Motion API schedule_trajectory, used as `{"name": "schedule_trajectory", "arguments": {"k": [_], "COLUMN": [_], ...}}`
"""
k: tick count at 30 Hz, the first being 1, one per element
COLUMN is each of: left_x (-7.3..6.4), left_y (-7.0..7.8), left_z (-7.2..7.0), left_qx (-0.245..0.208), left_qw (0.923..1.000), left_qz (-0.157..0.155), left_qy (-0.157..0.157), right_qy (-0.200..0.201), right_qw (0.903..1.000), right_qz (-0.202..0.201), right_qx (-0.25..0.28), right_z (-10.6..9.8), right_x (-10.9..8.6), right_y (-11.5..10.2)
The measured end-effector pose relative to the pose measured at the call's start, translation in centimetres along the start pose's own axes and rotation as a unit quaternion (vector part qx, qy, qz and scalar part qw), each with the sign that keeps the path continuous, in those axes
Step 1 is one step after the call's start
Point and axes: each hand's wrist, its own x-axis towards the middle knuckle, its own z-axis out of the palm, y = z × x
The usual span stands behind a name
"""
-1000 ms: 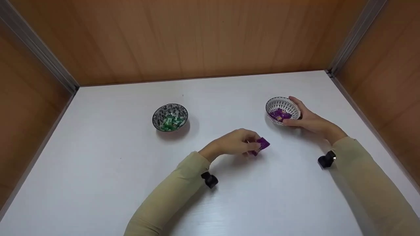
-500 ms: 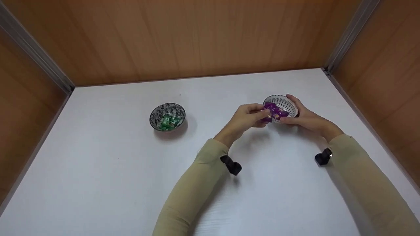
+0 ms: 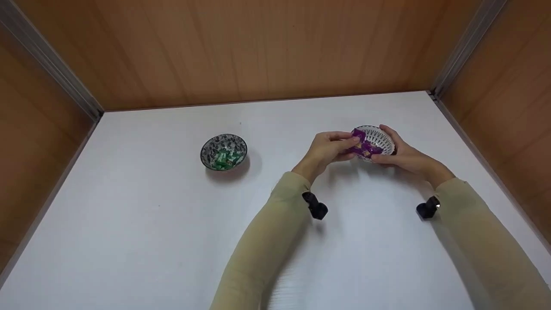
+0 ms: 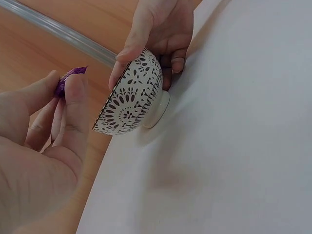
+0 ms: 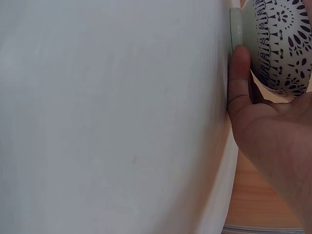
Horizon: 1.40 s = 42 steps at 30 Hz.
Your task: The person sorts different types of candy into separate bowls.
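My left hand [image 3: 325,153] pinches a purple-wrapped candy [image 4: 71,81] between thumb and fingers, at the left rim of a white bowl [image 3: 382,137] with a dark pattern. Other purple candies [image 3: 373,149] lie inside this bowl. Its right side is gripped by my right hand [image 3: 407,157], thumb near the rim. In the right wrist view, one finger of that hand reaches down to the bowl's foot [image 5: 236,29]. The left wrist view shows the bowl's patterned outside [image 4: 130,105] close to the left hand; the inside is hidden there.
A dark-patterned bowl [image 3: 211,148] holding several green-wrapped candies [image 3: 226,159] stands to the left on the white table [image 3: 129,215]. Wooden panels [image 3: 258,51] enclose the table at the back and sides. A black wrist device [image 3: 316,207] hangs from each sleeve.
My left hand has carried the purple candy from the middle of the table up and right to the white bowl's rim. The right hand has kept its hold on the bowl.
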Motion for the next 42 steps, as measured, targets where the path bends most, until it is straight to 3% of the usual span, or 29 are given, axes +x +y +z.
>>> {"name": "schedule_trajectory", "arguments": {"k": [21, 28, 42], "left_x": [1.1, 1.5, 1.4], "left_y": [0.6, 0.0, -0.2], "left_z": [3.3, 3.4, 2.8], "left_qx": [0.121, 0.121, 0.113], "left_qw": [0.9921, 0.9922, 0.9934], "left_qz": [0.018, 0.017, 0.022], "left_qy": [0.024, 0.024, -0.005], "right_qy": [0.002, 0.004, 0.012], "right_qw": [0.9994, 0.9998, 0.9995], "right_qz": [0.012, 0.007, 0.002], "right_qx": [-0.033, -0.020, -0.029], "right_z": [-0.1, 0.2, 0.2], "right_x": [-0.4, -0.6, -0.2], "right_y": [0.1, 0.2, 0.0]}}
